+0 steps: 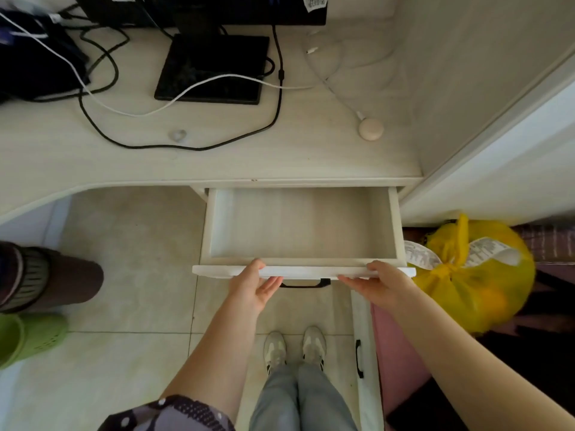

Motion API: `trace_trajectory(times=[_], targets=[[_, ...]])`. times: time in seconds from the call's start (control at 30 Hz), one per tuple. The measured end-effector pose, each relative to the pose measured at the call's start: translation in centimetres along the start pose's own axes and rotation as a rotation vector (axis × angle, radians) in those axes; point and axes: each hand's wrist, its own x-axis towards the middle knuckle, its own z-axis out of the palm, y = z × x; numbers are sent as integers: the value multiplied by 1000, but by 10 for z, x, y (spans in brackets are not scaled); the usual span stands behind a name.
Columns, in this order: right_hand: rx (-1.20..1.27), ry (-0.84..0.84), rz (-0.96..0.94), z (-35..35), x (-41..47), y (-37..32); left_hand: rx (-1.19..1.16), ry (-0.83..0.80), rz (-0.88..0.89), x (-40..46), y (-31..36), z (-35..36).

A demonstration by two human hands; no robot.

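Observation:
A white desk drawer (303, 223) stands pulled out under the desk top, and its inside is bare. Its front panel (305, 271) has a black handle (306, 284) below the middle. My left hand (253, 287) holds the front panel left of the handle, thumb on the top edge and fingers under it. My right hand (378, 283) holds the same panel right of the handle, thumb on top and fingers along the front.
The desk top (280, 157) carries a monitor stand (211, 70), black and white cables and a round beige puck (371, 129). A tied yellow bag (476, 275) sits right of the drawer. Another person's feet are at the left. A lower cabinet door (364, 362) hangs open.

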Motion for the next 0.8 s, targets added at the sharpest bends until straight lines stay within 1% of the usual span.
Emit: trace_trajectory(times=[0.23, 0.37, 0.5, 0.67, 0.8], targets=[[-74, 78, 56, -31, -13, 25, 14, 45, -37, -11, -27, -35], [-161, 122, 39, -43, -22, 37, 47, 58, -39, -20, -37, -45], [-185, 126, 35, -49, -29, 43, 86, 91, -5, -26, -46, -51], [-208, 135, -14, -53, -40, 49, 96, 137, 37, -32, -51, -55], [-276, 145, -32, -56, -46, 58, 132, 168, 81, -37, -53, -58]])
